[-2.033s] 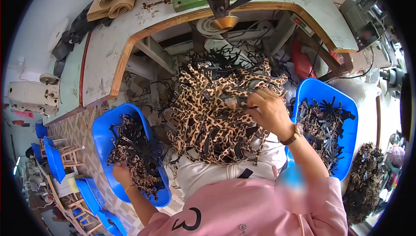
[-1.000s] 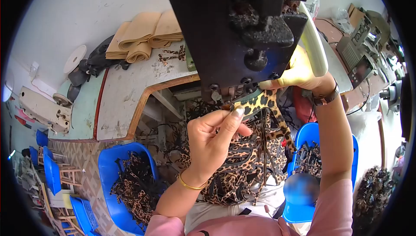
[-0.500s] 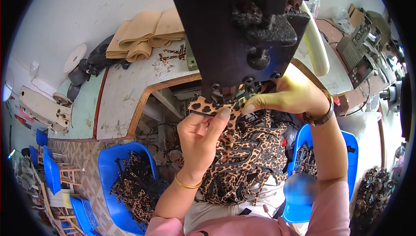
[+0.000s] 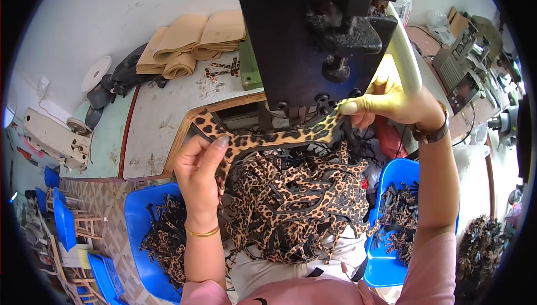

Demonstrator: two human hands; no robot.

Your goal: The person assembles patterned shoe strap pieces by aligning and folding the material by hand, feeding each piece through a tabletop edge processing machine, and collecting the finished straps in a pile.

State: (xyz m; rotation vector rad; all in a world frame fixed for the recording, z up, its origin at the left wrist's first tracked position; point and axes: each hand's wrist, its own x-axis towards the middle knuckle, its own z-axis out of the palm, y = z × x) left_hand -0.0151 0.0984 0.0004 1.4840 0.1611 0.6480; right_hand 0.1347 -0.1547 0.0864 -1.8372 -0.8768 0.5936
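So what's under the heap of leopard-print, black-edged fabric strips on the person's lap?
White cloth trousers show along the near edge of the heap; whatever lies beneath its middle is covered and can't be seen.

Machine head [image 4: 319,36] front and centre. Strip [image 4: 274,139] runs across at its lower end, left fingers [image 4: 215,154] on one end, right fingers [image 4: 358,105] on the other. Below that, strap pile [image 4: 302,198] on the person's lap [image 4: 251,277]. Left tub [image 4: 137,215] left of the lap, right tub [image 4: 383,271] to its right, straps in both. Bench [image 4: 156,120] front-left; on it, behind the strip, folded sheets [image 4: 196,45], scraps [image 4: 224,71] just right of them. Control box [image 4: 456,75] front-right. Sewing machine [image 4: 56,140] far left, stools [image 4: 86,226] nearer the person on that side.
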